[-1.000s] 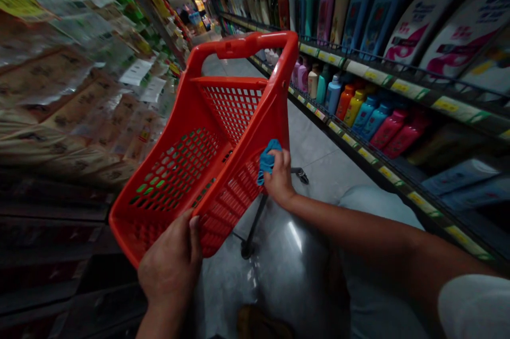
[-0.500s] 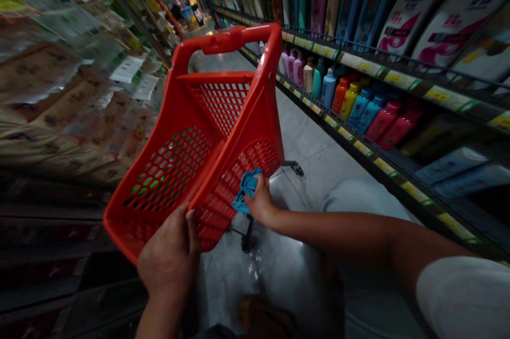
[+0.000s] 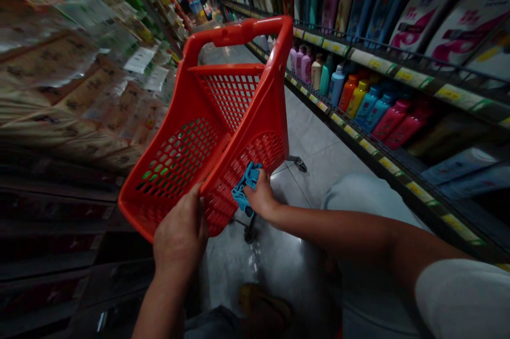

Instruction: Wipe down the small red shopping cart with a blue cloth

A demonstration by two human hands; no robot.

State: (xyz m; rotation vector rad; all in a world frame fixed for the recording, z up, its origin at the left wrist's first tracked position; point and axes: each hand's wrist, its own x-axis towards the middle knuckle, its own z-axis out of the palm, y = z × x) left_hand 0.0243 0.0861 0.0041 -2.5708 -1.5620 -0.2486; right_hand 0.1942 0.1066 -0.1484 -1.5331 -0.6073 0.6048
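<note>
A red plastic shopping cart [image 3: 223,153] with perforated sides stands tilted across the middle of the view. My left hand [image 3: 181,230] is closed around the upper rim of its near side, thumb on the outside. On the cart's outer side panel, my right hand [image 3: 261,195] presses a bunched blue cloth [image 3: 245,187] against the holes. The fingers of that hand are wrapped into the cloth, so their tips are partly hidden. The cart's basket shows bare mesh inside.
Shelves of shampoo bottles [image 3: 422,15] run along the right, with smaller coloured bottles [image 3: 370,102] below. Packed bags [image 3: 75,94] hang on the left. A cart wheel [image 3: 298,163] rests on the grey tiled floor [image 3: 314,132]. My bent knee [image 3: 358,203] is at the right.
The cart and my left hand have shifted slightly right and up in view. My right hand keeps the cloth against the side panel, with the cloth's folds slightly changed.
</note>
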